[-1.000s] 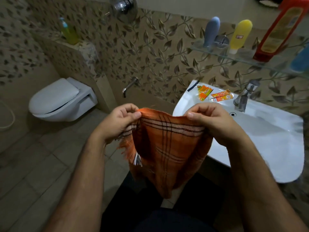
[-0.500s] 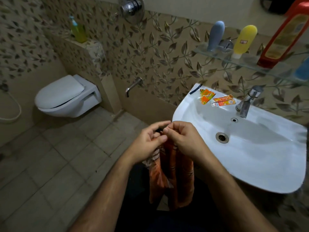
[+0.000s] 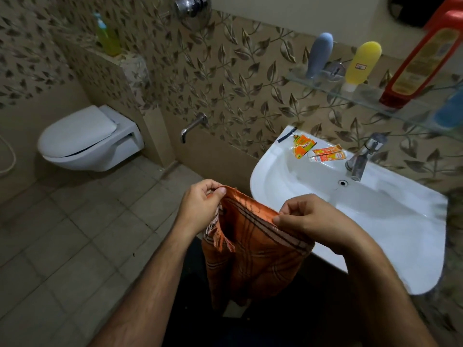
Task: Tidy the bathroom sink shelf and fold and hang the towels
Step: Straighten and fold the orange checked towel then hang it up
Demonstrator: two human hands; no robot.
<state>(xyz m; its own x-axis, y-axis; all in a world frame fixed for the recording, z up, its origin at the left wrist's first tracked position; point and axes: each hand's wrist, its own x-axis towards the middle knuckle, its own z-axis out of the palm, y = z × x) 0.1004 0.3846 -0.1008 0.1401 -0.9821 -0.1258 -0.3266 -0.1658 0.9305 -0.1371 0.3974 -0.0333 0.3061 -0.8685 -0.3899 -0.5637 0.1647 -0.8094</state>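
Fingers (image 3: 215,192) of left hand (image 3: 200,209) curled tight, thumb and forefinger pinching one top corner of orange striped towel (image 3: 253,251). Fingers (image 3: 292,209) of right hand (image 3: 310,219) bent likewise, pinching the other end of the same top edge. Hands apart, edge stretched between them, rest of towel hanging doubled in front of dark trousers, just left of sink (image 3: 375,221) and overlapping its near rim. Frayed fringe loose below left hand.

Fingertips of both hands mostly tucked behind cloth or under knuckles; how much fabric pinched, cannot tell. Lower end of towel lost in shadow against the legs.

On sink ledge beside tap (image 3: 360,159): orange sachet (image 3: 302,147), orange tube (image 3: 328,156), thin dark strip (image 3: 286,135), kind unclear. Glass shelf (image 3: 338,90) above carrying grey bottle (image 3: 319,55), yellow bottle (image 3: 360,63), red bottle (image 3: 421,61) cut off at top; blue item (image 3: 449,111) at right edge blurred and cropped. Toilet (image 3: 85,141) at left, lid down, green bottle (image 3: 107,37) on ledge above it.
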